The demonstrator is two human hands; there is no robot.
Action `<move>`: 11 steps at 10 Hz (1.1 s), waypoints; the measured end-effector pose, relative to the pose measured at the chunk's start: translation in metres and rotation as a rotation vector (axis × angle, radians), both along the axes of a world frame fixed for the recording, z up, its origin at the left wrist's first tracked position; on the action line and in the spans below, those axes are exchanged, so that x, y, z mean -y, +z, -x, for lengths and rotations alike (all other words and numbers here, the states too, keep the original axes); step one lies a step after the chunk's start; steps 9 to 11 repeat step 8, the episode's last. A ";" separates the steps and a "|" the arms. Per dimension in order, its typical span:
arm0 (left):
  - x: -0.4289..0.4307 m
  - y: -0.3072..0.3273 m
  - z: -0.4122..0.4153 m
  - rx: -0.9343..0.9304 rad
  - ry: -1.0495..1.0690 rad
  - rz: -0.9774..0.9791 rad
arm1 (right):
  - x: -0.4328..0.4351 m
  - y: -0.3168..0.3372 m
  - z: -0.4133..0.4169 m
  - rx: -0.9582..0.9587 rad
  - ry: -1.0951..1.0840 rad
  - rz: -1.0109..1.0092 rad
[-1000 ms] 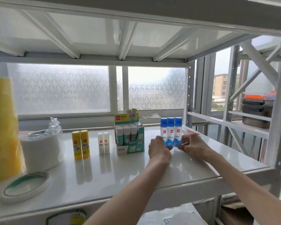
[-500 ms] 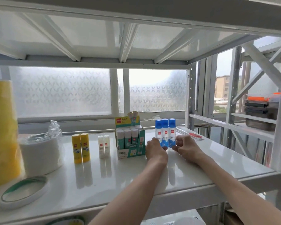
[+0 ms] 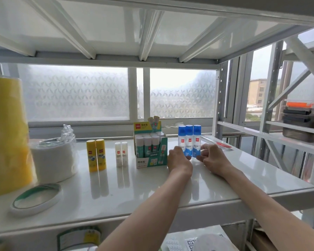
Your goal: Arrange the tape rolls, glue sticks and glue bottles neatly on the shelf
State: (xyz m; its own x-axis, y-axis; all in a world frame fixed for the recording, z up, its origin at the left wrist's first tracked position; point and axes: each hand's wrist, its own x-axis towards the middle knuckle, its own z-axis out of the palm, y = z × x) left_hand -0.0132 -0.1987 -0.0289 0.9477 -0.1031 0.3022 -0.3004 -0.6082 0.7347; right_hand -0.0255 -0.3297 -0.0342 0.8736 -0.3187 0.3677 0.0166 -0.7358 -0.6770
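Note:
Three blue-capped glue bottles (image 3: 189, 140) stand side by side on the white shelf (image 3: 170, 192), just right of a green display box of glue sticks (image 3: 150, 151). My left hand (image 3: 178, 159) holds the left bottle's base with curled fingers. My right hand (image 3: 213, 158) holds the right bottle's base the same way. Further left stand two yellow glue sticks (image 3: 96, 154) and two small white glue sticks (image 3: 121, 153). At the far left are a wrapped white tape roll (image 3: 53, 160), a tall yellow roll (image 3: 5, 134) and a flat green-edged tape roll (image 3: 35, 198).
A thin clear packet with red print (image 3: 223, 144) lies at the shelf's back right corner. The shelf post (image 3: 218, 105) rises behind it. Stacked dark bins (image 3: 301, 122) sit on a neighbouring rack at right. A frosted window runs behind the shelf.
Both hands have slid the three blue-capped bottles a little left, closer to the green box. Everything else on the shelf stays put.

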 end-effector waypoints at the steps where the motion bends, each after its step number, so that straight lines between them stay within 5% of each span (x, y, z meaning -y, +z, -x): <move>1: 0.000 -0.001 0.000 -0.002 -0.004 -0.015 | 0.001 -0.001 0.001 -0.005 -0.021 -0.002; 5: -0.028 0.002 0.031 0.021 -0.066 -0.025 | -0.019 0.003 0.050 -0.020 -0.167 0.032; 8: -0.145 0.053 0.135 0.141 -0.430 0.104 | -0.067 0.037 0.139 0.245 -0.123 0.096; 11: -0.145 0.053 0.135 0.141 -0.430 0.104 | -0.067 0.037 0.139 0.245 -0.123 0.096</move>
